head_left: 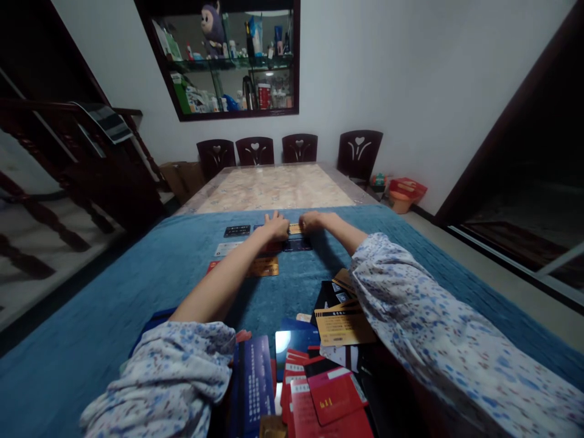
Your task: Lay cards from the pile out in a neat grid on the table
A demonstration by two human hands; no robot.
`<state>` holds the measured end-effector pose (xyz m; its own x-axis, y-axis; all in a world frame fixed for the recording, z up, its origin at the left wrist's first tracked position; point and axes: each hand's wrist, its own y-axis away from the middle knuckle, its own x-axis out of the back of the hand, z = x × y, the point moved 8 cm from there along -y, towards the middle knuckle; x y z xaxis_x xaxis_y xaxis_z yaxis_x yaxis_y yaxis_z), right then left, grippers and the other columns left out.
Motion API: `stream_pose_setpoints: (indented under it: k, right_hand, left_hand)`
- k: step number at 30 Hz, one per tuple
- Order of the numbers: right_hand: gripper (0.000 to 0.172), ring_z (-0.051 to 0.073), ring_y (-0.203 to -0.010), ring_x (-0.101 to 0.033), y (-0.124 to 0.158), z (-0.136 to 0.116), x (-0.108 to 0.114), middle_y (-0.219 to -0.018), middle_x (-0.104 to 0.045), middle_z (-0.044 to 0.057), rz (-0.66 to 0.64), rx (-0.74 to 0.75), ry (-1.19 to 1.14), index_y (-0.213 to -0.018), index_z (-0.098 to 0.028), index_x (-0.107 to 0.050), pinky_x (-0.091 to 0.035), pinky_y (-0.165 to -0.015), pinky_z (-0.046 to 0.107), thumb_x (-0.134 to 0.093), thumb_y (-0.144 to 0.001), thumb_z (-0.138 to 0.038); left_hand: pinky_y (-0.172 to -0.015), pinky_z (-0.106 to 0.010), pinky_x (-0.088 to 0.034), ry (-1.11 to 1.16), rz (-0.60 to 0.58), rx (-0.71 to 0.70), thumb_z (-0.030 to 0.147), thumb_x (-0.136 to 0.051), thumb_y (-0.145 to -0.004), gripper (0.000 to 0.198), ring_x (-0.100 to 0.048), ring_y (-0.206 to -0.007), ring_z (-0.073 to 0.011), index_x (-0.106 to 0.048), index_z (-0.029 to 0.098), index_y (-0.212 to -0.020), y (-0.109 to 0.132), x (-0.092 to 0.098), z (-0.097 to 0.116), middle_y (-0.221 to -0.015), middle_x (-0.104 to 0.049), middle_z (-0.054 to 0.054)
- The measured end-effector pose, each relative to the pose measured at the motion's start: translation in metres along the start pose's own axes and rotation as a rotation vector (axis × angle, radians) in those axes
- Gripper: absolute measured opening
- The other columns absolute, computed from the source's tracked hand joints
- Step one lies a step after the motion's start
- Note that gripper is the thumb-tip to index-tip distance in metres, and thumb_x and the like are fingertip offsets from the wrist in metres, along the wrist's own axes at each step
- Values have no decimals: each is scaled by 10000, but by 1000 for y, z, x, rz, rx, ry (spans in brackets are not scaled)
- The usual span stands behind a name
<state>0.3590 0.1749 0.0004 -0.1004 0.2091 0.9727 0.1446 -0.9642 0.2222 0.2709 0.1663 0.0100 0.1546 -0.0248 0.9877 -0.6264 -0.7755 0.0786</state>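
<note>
A yellow card [295,229] lies at the far end of rows of cards on the blue cloth, between my two hands. My left hand [277,227] rests at its left edge, palm down, some fingers spread and raised. My right hand [312,221] is closed at its right edge, fingers bent around it; the exact fingertip contact is hard to see. Just nearer lies a dark card [296,244]. To the left are a black card [237,231], a white card [227,249] and a gold card [267,266]. My left hand and forearm partly cover other cards.
Loose red cards [335,395], a dark blue booklet-like card [252,386] and a yellow card with print [344,325] pile up near me. The blue cloth [182,261] covers the near part of the marble-patterned table [283,185]. Chairs [300,148] stand beyond.
</note>
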Motion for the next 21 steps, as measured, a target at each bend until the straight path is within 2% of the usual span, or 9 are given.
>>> stream_pose_setpoints:
  k: [4,8,11,21]
  right_hand:
    - [420,277,-1037,-675,1,4,0,-1157,-717,136,15,0,9,-1164,-176,-711,-532,-835,308,-677,-748,-220]
    - [591,267,-1133,-633,4,11,5,-1269,-667,112,65,-8,16,-1320,-224,-604,-518,-885,307,-706,-740,-282]
    - [648,279,-1165,-611,13,15,9,-1291,-650,120,92,-5,23,-1365,-223,-564,-506,-904,317,-716,-743,-317]
    - [528,313,-1183,-551,62,11,22,-1201,-680,105,178,19,44,-1349,-240,-584,-471,-884,363,-611,-823,-269]
  left_hand:
    - [-1021,-574,-317,-41,28,-18,163,-570,-779,368,-362,-1284,-381,-652,126,-1135,8,7,5,-1305,-537,-213]
    - [-1007,-535,-338,-107,97,-64,169,-555,-807,375,-367,-1277,-360,-627,120,-1172,16,14,12,-1308,-527,-206]
    - [-988,-514,-348,-128,140,-79,158,-554,-810,381,-368,-1273,-347,-613,141,-1186,21,17,14,-1312,-521,-189]
    - [-948,-514,-362,-149,218,-95,164,-536,-835,332,-391,-1251,-359,-622,109,-1151,48,22,15,-1279,-539,-206]
